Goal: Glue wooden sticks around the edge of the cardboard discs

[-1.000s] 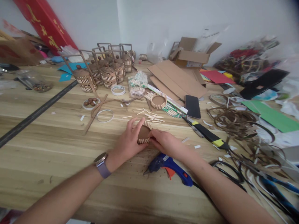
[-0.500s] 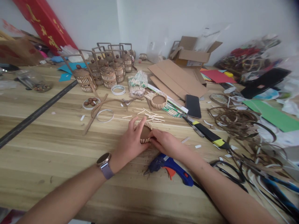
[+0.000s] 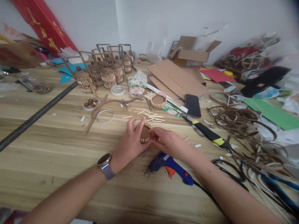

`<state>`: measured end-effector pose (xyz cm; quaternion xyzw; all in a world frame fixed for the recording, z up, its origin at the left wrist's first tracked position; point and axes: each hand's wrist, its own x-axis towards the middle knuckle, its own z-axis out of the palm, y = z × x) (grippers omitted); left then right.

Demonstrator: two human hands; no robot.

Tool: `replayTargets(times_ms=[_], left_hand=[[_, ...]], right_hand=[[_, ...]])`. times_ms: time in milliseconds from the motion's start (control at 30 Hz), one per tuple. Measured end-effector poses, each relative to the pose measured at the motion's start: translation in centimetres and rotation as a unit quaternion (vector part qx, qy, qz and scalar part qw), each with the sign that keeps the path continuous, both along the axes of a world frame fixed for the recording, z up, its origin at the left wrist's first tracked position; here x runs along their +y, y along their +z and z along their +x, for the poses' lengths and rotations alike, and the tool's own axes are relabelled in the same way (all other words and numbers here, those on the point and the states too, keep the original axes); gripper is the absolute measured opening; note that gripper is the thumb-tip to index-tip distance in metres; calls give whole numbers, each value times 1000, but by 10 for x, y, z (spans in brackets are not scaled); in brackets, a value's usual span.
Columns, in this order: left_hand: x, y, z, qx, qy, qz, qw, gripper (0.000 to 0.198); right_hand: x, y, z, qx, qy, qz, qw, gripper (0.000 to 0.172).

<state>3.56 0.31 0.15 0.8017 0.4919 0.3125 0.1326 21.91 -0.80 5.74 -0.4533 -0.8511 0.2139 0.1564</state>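
Note:
A round brown piece edged with short pale sticks (image 3: 145, 133) lies between my hands. My left hand (image 3: 133, 140) grips it from the left, the fingers over its far side and the thumb at its near edge. At its right edge, my right hand (image 3: 164, 140) has its thumb and fingers pinched together; anything between the fingertips is too small to make out. Loose pale sticks (image 3: 155, 117) are scattered just beyond. A similar stick-edged ring (image 3: 158, 100) rests farther back. Close to my right forearm lies a blue glue gun (image 3: 170, 166).
Small lidded baskets with tall handles (image 3: 108, 77) stand at the back left. A utility knife (image 3: 210, 133), a phone (image 3: 192, 106) and coiled brown strips (image 3: 235, 119) lie to the right. Flat cardboard (image 3: 176, 77) is behind.
The fingers of my right hand have shifted slightly at the right edge of the round piece. My left hand keeps its grip.

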Motion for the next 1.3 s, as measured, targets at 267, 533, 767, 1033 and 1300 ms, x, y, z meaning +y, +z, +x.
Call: replayTargets(times_ms=[267,533,767,1033,1300], left_hand=[[-5,9,-2,19,14,-12,1000,92],[-5,8,-2,23,35,-18,999,90],[-5,6,-3,17,25,-10,999,91],[-5,8,-3,12,23,-28,999,94],[-3,5,-4,15,21,-14,1000,95]], right_hand=[[-42,36,29,-189,-25,-76,979,21],[-62,2,47,-183,-63,-166,967,15],[-54,14,62,-28,-120,-143,982,12],[-48,6,56,233,-227,-256,910,22],[-34,-13,45,390,-223,-279,849,21]])
